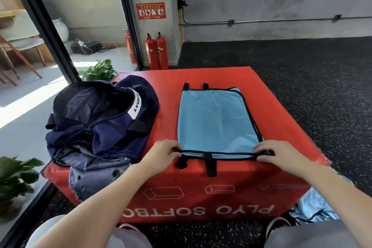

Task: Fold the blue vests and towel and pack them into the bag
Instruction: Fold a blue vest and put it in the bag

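Light blue vest (216,121) with black trim lies flat, folded into rectangle, on top of red plyo soft box (201,193); black straps hang over box's near edge. Left hand (163,154) pinches vest's near-left corner at trim, fingers curled. Right hand (275,153) pinches near-right corner likewise. Navy duffel bag (100,119) sits open on box's left part, just beside vest. More light blue fabric (318,205) on floor at box's near-right corner.
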The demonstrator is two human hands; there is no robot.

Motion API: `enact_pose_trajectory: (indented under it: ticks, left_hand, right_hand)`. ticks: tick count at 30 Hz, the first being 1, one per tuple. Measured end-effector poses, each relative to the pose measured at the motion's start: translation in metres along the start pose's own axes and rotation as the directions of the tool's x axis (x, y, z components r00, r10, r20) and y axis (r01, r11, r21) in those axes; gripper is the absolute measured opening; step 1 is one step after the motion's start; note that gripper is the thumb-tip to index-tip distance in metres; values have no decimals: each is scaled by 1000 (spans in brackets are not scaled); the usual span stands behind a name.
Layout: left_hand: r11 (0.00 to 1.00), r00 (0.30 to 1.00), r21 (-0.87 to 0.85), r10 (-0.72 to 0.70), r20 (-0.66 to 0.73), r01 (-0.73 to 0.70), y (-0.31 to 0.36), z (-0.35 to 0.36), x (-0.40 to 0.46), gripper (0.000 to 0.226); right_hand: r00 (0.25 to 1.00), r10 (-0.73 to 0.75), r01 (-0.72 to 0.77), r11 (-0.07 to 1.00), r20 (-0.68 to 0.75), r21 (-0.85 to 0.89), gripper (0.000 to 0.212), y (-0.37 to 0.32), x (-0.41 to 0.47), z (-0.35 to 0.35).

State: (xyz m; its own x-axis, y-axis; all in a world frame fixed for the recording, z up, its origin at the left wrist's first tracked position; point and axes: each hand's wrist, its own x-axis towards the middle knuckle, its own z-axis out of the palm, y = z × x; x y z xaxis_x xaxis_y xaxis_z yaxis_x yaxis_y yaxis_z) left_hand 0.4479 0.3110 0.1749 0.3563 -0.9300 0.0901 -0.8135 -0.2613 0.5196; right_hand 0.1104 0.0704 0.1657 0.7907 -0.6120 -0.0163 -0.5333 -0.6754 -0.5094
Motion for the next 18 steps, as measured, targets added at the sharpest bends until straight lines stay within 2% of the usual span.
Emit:
enact_pose_trajectory:
  ticks: [3,6,9,14,16,18]
  left_hand:
    - [992,992,-115,-59,-110,46,7,5,-1,9]
    - [955,965,-278,-161,-209,100,21,5,-1,11]
    - [918,951,-359,-250,-183,172,32,-1,-4,12]
    - [964,958,-4,-263,-115,264,23,-5,-17,13]
    - [977,967,25,-206,-148,212,20,-8,-19,16]
    - [995,971,-3,-99,-216,101,17,-11,-15,18]
  right_hand:
    - [1000,1,-1,1000,-23,23,19,2,2,2]
    - [999,3,-2,999,-33,35,17,2,3,2]
    - [1000,9,-8,1000,-27,21,18,4,2,2]
    - [999,-22,21,999,-25,-30,27,5,-5,-1]
    - [999,-34,32,998,-26,-56,29,6,-7,-2]
    - [998,-50,48,995,-27,-82,26,7,-9,-1]
